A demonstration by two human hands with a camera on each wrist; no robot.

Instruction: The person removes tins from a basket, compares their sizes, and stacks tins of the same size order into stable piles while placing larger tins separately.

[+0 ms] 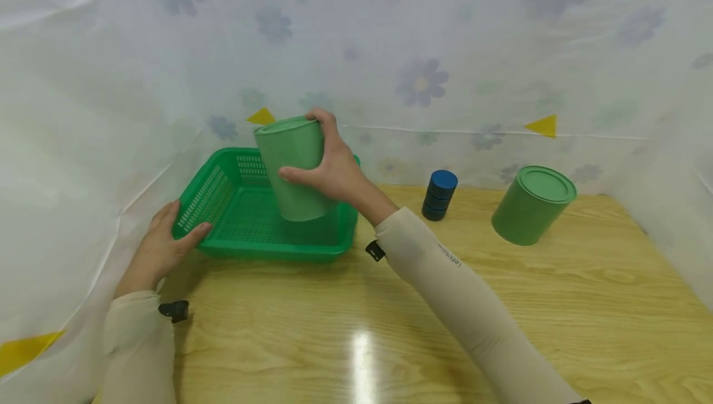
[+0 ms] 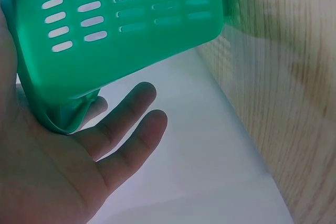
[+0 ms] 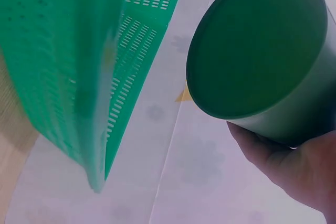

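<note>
My right hand [image 1: 338, 166] grips a light green can [image 1: 295, 156] from its right side, thumb along the near side and fingertips over its lidded top. The can is tilted and overlaps the inside of the green plastic basket [image 1: 273, 253] in the head view. Seen in the right wrist view, the can's round bottom [image 3: 257, 45] hangs beside the basket wall [image 3: 47, 66]. My left hand [image 1: 161, 249] holds the basket's near left corner, thumb over the rim and fingers outside. Two fingers [image 2: 131, 150] stick out past the corner in the left wrist view.
A second green can [image 1: 531, 206] stands on the right of the wooden table [image 1: 445, 330]. Between it and the basket is a small dark blue ribbed cylinder [image 1: 440, 195]. A flower-patterned white sheet [image 1: 345, 51] hangs behind and at both sides.
</note>
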